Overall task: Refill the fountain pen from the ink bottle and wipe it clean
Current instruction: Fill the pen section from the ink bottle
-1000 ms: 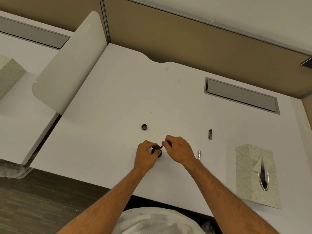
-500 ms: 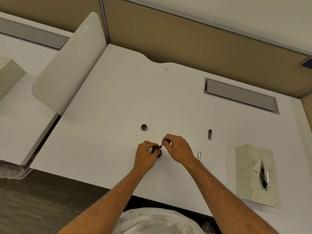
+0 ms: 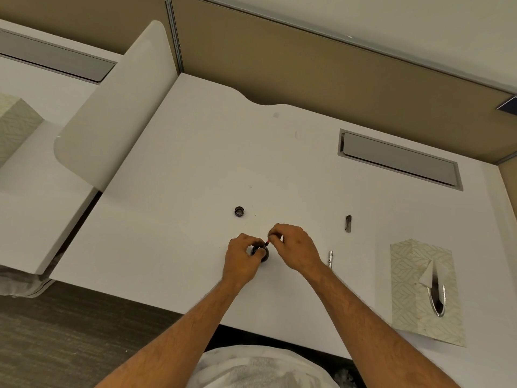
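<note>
The left hand (image 3: 242,257) curls its fingers (image 3: 253,243) round the small dark ink bottle (image 3: 262,253), which stands on the white worktop (image 3: 195,169) directly beneath them, steadying it. The right hand (image 3: 293,247) pinches a thin part of the fountain pen (image 3: 267,243) whose red end shows just past its fingertips, slanting down toward the bottle's mouth; whether the tip is actually in the ink cannot be told, since both hands cover the opening. Beyond the left fingers, a little farther up the worktop, lies the bottle cap (image 3: 239,211), so the bottle has plainly been opened. To the outer side of the right hand, just beside the wrist, a silvery pen piece (image 3: 330,259) rests on the worktop, and farther out and up lies a dark clipped pen cap (image 3: 348,223), so the pen appears to be taken apart already. Well to the right of both sits a patterned tissue box (image 3: 414,275) with a tissue poking up, apparently untouched. By this reading the work stands in its filling stage: opening and dismantling are done, while drawing up ink looks under way or about to start. Left to do, as far as can be judged, are wiping the pen with a tissue, putting its parts back together, and recapping the bottle.
</note>
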The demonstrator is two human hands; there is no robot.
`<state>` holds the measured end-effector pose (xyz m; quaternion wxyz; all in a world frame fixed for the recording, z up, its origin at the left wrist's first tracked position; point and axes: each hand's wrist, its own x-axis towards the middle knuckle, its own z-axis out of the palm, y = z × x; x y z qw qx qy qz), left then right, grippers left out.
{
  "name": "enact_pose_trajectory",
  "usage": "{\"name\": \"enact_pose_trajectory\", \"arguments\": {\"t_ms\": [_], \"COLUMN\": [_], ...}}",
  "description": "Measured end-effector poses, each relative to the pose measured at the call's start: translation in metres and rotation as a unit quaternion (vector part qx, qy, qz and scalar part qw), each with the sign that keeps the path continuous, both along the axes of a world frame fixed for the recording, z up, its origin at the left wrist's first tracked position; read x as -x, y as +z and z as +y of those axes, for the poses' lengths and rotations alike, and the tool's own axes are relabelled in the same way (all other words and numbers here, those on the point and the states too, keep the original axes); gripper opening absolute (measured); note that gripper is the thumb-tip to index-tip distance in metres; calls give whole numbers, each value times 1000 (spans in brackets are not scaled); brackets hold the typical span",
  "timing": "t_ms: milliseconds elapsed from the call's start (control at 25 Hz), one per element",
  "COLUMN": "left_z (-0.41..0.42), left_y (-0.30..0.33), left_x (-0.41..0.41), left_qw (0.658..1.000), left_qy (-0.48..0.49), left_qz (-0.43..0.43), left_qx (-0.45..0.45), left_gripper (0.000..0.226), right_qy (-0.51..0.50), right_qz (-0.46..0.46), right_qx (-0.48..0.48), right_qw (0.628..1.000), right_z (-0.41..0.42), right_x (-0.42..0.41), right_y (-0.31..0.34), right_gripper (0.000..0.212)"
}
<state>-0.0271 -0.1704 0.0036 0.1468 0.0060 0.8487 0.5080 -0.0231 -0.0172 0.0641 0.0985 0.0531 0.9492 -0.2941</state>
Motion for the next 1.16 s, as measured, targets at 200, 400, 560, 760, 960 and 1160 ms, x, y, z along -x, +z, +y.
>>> {"name": "enact_pose_trajectory", "arguments": {"t_ms": [200, 400, 560, 760, 960, 1160], "left_z": [1, 1, 2, 0, 1, 0], "left_y": [-2, -5, -4, -4, -1, -2], "left_x": [0, 0, 1, -1, -1, -2], "left_qw": [1000, 1000, 1000, 1000, 1000, 1000], "left_qy": [-1, -3, -3, -7, -10, -9], "left_qz": [-8, -11, -13, -12, -3, -4], "left_qx": [8, 10, 11, 5, 10, 8], "left_gripper": [15, 15, 14, 14, 13, 15], "right_qy": [-20, 15, -4, -40, 12, -24], "right_qz": [-14, -3, -10, -28, -15, -21], "right_qx": [-24, 4, -29, -10, -3, -29], "right_qw": [999, 1000, 1000, 999, 1000, 999], "right_z": [-2, 3, 0, -1, 1, -6], "right_x": [-1, -1, -2, -1, -4, -1], "right_y": [0, 0, -1, 0, 1, 1], "right_gripper": [23, 23, 23, 30, 21, 31]}}
